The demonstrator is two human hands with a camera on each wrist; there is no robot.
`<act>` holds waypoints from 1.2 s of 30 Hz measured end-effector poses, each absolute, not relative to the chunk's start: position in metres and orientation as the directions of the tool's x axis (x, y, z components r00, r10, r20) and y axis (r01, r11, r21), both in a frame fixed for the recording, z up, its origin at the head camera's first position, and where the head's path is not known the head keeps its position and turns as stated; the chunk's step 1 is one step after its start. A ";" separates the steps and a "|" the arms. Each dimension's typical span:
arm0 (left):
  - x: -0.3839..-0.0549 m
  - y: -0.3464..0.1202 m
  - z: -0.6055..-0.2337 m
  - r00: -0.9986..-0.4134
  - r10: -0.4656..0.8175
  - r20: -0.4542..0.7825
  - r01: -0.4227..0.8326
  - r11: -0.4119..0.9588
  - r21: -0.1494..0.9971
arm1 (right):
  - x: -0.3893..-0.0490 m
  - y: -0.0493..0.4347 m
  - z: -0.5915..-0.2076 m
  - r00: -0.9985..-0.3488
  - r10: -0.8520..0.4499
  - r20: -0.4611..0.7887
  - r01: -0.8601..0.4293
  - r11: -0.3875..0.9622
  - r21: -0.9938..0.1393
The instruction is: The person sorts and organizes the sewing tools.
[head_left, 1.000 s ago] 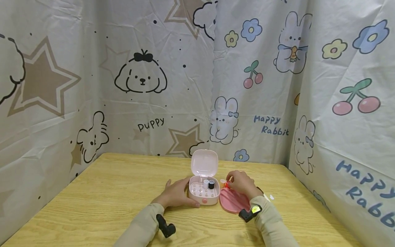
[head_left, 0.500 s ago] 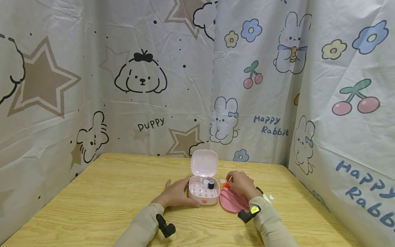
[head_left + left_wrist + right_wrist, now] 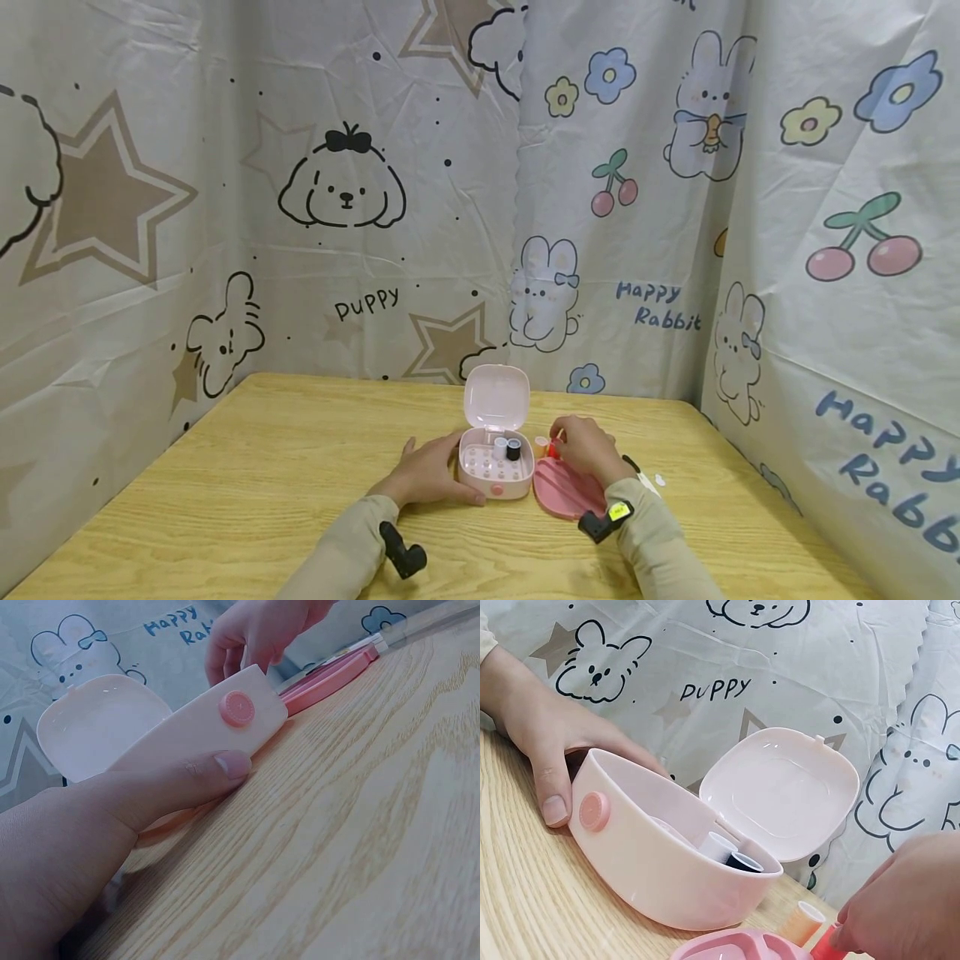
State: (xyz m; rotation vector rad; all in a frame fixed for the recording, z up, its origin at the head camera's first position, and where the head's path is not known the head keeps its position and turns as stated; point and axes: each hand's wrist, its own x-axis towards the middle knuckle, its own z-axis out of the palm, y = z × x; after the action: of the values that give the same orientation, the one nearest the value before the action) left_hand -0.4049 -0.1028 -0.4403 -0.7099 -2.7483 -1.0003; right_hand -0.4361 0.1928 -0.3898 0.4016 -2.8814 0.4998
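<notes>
A pale pink sewing box (image 3: 517, 489) stands on the table with its lid (image 3: 497, 397) raised. My left hand (image 3: 431, 471) grips it from the left, thumb along the front beside the round pink button (image 3: 237, 709). Inside, a white thread spool (image 3: 717, 846) and a black spool (image 3: 745, 862) stand at the back right. Just right of the box, my right hand (image 3: 588, 446) pinches a red thread spool (image 3: 826, 945), mostly covered by the fingers. Touching close to it stands an orange spool (image 3: 801, 924).
A darker pink tray (image 3: 558, 496) lies on the table right of the box, partly under my right wrist. A small white piece (image 3: 660, 480) lies beyond that wrist. Printed curtains (image 3: 337, 275) enclose the wooden table (image 3: 300, 442) at the back and sides.
</notes>
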 end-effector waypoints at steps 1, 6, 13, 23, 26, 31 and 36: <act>-0.405 -0.103 -0.441 -0.880 0.386 0.278 0.474 0.670 0.571 | -0.436 0.193 -0.390 -0.944 -0.231 0.236 -0.297 0.906 -0.301; -0.408 -0.103 -0.443 -0.877 0.387 0.284 0.479 0.673 0.564 | -0.436 0.192 -0.388 -0.944 -0.208 0.256 -0.283 0.910 -0.303; -0.407 -0.103 -0.444 -0.881 0.384 0.277 0.472 0.669 0.574 | -0.436 0.191 -0.385 -0.951 -0.178 0.253 -0.253 0.916 -0.310; -0.405 -0.102 -0.442 -0.880 0.382 0.283 0.474 0.671 0.570 | -0.437 0.192 -0.382 -0.942 -0.171 0.289 -0.263 0.910 -0.319; -0.405 -0.102 -0.442 -0.878 0.383 0.287 0.478 0.670 0.568 | -0.438 0.191 -0.382 -0.940 -0.169 0.296 -0.265 0.909 -0.323; -0.405 -0.102 -0.442 -0.874 0.388 0.293 0.486 0.668 0.564 | -0.438 0.189 -0.381 -0.939 -0.170 0.300 -0.269 0.906 -0.328; -0.405 -0.102 -0.441 -0.874 0.390 0.292 0.486 0.666 0.566 | -0.437 0.187 -0.379 -0.936 -0.167 0.311 -0.272 0.903 -0.332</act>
State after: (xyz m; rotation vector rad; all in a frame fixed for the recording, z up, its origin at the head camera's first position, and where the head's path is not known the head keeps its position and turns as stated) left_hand -0.4050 -0.1023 -0.4414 -0.7225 -2.7328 -0.9921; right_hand -0.4373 0.1872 -0.3790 0.3289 -2.7918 0.5443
